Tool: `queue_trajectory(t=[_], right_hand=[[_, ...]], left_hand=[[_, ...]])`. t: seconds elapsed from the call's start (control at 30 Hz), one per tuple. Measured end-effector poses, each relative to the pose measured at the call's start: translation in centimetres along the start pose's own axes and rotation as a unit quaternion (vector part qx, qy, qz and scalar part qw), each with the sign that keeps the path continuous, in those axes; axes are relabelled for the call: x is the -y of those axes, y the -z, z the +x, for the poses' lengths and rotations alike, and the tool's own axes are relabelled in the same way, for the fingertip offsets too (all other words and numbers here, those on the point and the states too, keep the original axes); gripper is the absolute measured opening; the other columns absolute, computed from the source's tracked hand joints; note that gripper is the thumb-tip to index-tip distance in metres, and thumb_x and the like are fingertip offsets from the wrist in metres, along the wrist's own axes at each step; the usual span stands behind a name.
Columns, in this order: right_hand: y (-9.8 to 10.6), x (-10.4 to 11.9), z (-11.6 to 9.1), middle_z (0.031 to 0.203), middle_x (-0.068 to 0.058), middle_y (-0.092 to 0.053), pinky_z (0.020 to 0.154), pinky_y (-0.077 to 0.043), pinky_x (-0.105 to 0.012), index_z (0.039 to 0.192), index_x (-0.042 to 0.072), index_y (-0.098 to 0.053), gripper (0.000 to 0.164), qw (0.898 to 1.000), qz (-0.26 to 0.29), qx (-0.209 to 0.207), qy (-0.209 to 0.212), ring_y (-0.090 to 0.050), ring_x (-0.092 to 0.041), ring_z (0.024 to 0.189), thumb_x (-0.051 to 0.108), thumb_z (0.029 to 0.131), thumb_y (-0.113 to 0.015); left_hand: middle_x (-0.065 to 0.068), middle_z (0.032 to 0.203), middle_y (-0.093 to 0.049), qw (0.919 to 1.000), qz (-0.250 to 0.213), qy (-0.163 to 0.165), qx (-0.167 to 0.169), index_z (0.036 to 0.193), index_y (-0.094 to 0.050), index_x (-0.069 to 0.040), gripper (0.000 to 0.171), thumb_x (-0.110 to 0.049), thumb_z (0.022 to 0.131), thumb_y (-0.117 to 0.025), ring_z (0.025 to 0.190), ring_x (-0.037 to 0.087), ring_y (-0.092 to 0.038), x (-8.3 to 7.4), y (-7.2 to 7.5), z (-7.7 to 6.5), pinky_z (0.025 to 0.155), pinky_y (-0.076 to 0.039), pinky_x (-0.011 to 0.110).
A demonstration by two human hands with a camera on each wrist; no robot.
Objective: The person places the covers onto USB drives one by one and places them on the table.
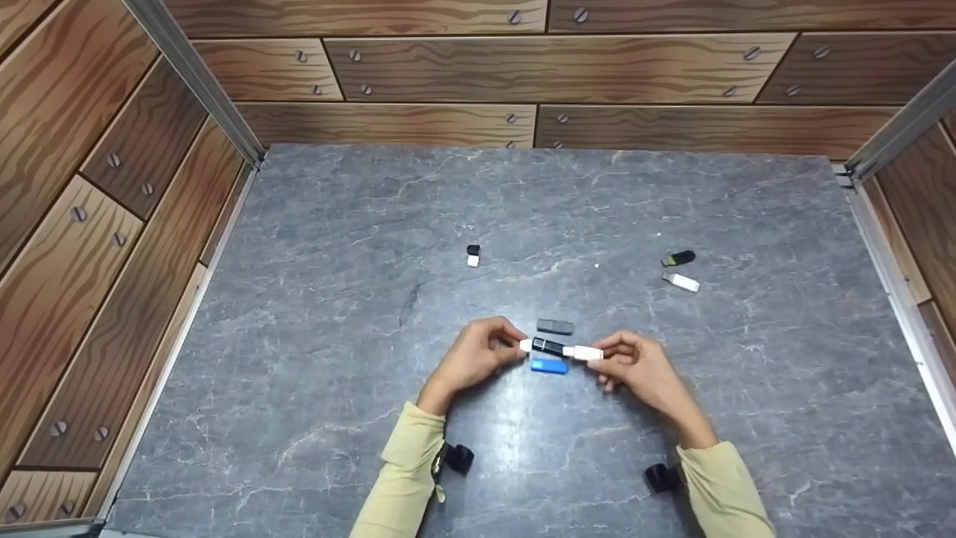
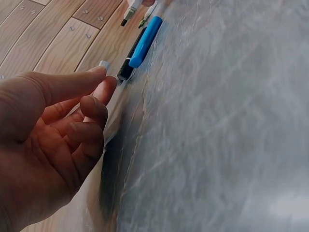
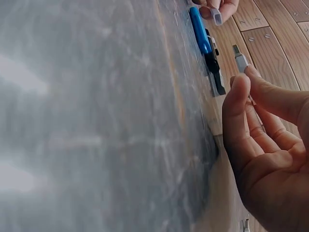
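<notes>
Between thumb and fingers, my left hand (image 1: 472, 357) pinches a small white cap (image 3: 217, 18), its hollow end facing the other hand. My right hand (image 1: 644, 371) pinches a white USB stick (image 1: 588, 353) by its far end. That stick's plug is bare and points toward the cap, with a gap between them in the right wrist view. Below and between the hands, a grey USB stick (image 1: 555, 326), a black USB stick (image 1: 553, 347) and a blue USB stick (image 2: 146, 42) lie on the table in a near-parallel row.
Farther back on the grey marbled table (image 1: 336, 246) lie a small black cap (image 1: 473, 249) and a small white cap (image 1: 473, 261), side by side. At the right rest a dark green-tipped USB stick (image 1: 680, 258) and another white USB stick (image 1: 682, 282). Wood-patterned panels (image 1: 448, 71) enclose the table.
</notes>
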State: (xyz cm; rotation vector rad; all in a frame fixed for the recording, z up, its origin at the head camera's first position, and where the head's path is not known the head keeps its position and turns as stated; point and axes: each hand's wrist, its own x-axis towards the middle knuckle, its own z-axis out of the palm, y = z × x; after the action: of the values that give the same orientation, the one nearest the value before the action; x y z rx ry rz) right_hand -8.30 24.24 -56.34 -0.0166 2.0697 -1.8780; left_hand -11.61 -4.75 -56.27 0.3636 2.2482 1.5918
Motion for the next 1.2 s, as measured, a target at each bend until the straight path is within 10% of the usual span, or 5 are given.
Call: queue_trajectory(t=[1.2], right_hand=[[-2.1, 0.7, 0.9, 0.081, 0.004, -0.073, 0.058, -0.057, -0.021, 0.115, -0.017, -0.06, 0.036, 0.998, -0.051, 0.02, -0.017, -0.064, -0.005, 0.061, 0.0, 0.09, -0.079]], left_hand=[[0.016, 0.1, -0.079, 0.999, 0.016, -0.03, 0.027, 0.109, -0.076, -0.004, 0.019, -0.004, 0.091, -0.079, 0.059, 0.001, -0.049, -0.7, -1.3, 0.4, 0.051, -0.039, 0.015]])
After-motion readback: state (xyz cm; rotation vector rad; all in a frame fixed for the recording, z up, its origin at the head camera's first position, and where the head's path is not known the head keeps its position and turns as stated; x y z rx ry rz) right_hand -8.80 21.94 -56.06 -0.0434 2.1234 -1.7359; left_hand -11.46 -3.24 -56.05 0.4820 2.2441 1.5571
